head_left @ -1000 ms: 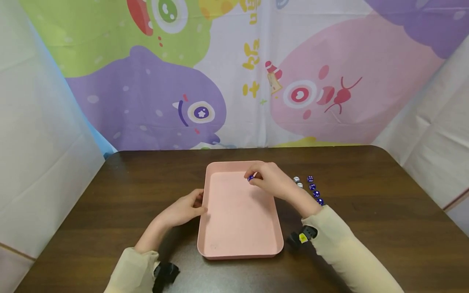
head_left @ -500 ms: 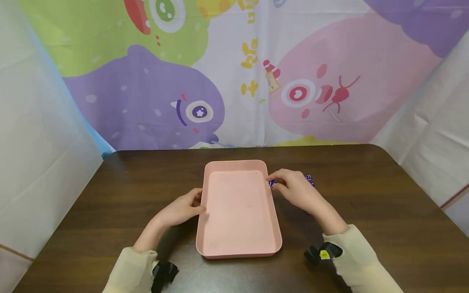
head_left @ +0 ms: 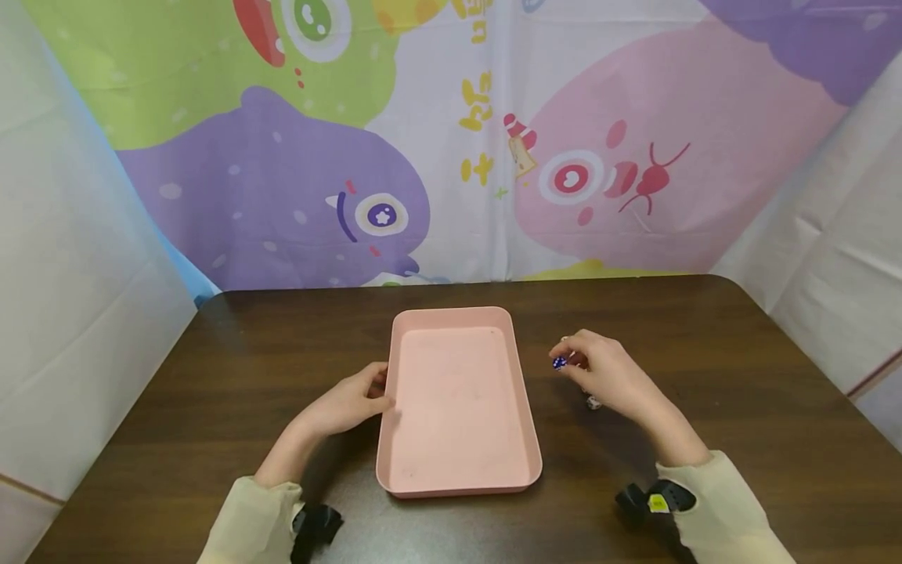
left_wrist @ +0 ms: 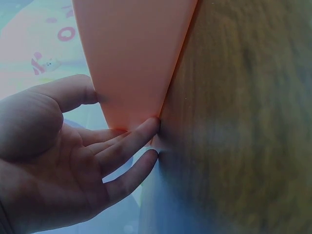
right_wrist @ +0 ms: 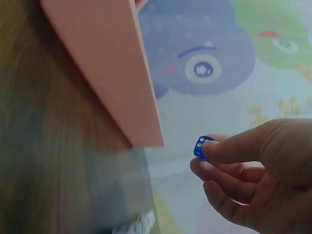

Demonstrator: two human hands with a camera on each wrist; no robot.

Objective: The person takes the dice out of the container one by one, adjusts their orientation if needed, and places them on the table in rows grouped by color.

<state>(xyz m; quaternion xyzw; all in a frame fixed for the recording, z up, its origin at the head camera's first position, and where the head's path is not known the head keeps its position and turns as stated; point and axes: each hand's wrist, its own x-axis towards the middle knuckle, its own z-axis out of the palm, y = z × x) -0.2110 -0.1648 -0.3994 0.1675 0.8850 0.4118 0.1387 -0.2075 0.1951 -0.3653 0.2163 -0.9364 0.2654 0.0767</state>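
A blue die with white pips (head_left: 559, 363) is pinched between the thumb and fingers of my right hand (head_left: 609, 372), to the right of the pink tray (head_left: 458, 407). The right wrist view shows the same blue die (right_wrist: 200, 147) at the thumb tip. My left hand (head_left: 348, 403) grips the tray's left side. In the left wrist view its thumb hooks over the tray's rim and its fingers touch the outer wall (left_wrist: 134, 63) and lower edge. A white die (head_left: 593, 403) peeks out below my right hand, which hides the area behind it.
The tray stands on a dark brown wooden table (head_left: 282, 337). White dice (right_wrist: 136, 224) appear blurred at the bottom of the right wrist view. A cartoon-printed curtain (head_left: 451, 157) hangs behind the table, with white cloth at both sides.
My right hand has moved right, from over the tray's far right part to beside the tray, still pinching a blue die. My left hand has stayed at the tray's left side.
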